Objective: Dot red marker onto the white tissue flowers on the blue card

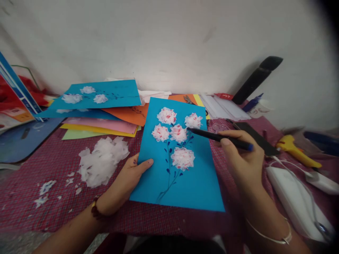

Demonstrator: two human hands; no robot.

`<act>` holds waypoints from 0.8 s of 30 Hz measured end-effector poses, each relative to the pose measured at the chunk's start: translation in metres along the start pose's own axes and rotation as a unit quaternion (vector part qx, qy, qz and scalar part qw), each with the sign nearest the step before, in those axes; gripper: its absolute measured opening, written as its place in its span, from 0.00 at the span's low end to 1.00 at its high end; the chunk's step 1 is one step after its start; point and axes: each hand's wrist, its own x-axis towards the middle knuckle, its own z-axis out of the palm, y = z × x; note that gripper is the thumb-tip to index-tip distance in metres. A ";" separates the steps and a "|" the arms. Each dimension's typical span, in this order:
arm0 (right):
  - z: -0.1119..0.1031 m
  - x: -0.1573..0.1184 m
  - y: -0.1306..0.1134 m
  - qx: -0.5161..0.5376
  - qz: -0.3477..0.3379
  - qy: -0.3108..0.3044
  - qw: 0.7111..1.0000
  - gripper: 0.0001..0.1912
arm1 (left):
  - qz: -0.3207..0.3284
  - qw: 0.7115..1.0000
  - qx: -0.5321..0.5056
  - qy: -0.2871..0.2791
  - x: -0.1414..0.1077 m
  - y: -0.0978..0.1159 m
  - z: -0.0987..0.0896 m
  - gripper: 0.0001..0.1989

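My left hand (139,167) grips the left edge of a blue sheet of card (196,190), thumb on top and fingers hidden beneath. On the card are several fluffy white paper flowers (182,158) flecked with red, joined by drawn dark stems and small leaves. Pinched in my right hand (243,155) is a black marker (217,135) with a blue end. Its tip is at a stem near the middle flower and the upper right flower. A heap of torn white tissue (102,160) lies to the left of my left hand, with loose scraps around it.
Behind on the left, another flowered blue card (119,93) rests on a stack of coloured sheets (97,127). A yellow glue gun (298,151), a white power strip (296,201) with cords and a dark phone-like slab (256,139) lie right. Scissors (188,100) lie behind the card.
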 end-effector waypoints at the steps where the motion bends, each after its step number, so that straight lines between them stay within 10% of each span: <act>1: 0.000 0.000 0.000 0.002 0.001 0.005 1.000 0.06 | 0.002 1.000 0.001 0.002 0.000 0.001 0.000 0.25; 24: 0.003 0.011 0.004 -0.060 -0.021 0.036 0.997 0.07 | 0.038 0.997 0.067 0.020 -0.001 0.001 0.000 0.25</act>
